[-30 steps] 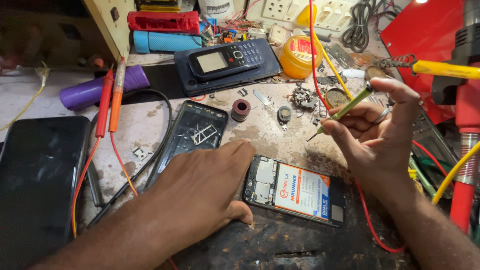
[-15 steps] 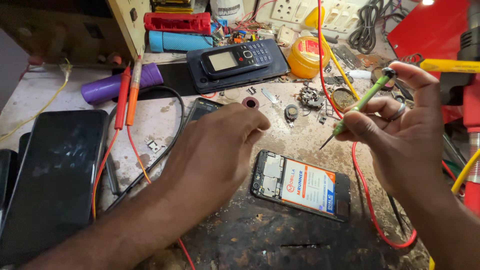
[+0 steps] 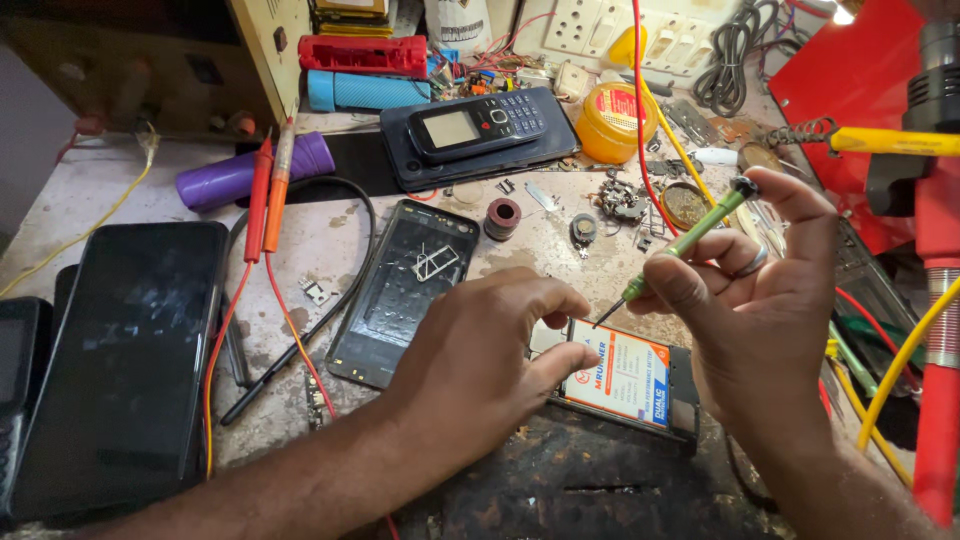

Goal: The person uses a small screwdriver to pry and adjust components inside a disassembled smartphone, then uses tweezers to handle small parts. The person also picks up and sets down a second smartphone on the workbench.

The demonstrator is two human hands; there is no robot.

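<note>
An opened phone with a white and orange battery [image 3: 628,382] lies flat on the worn bench, near the front. My left hand [image 3: 480,360] rests over its left end, fingers curled and thumb pressing the phone's edge. My right hand [image 3: 755,300] hovers above the phone's right side and pinches a thin green screwdriver [image 3: 680,245], whose tip points down at the phone's upper left corner beside my left fingers. A ring sits on one right finger.
A black phone back cover [image 3: 400,290] lies left of my hands, a large dark phone [image 3: 120,350] further left. Red probe leads [image 3: 265,190], a purple tube [image 3: 250,170], a keypad phone [image 3: 480,125], a yellow tub [image 3: 615,120], small parts [image 3: 620,200] and a red stand [image 3: 930,300] crowd the bench.
My left hand came back down from over the back cover onto the opened phone's left end. My right hand brought the screwdriver tip lower, close to the phone's corner.
</note>
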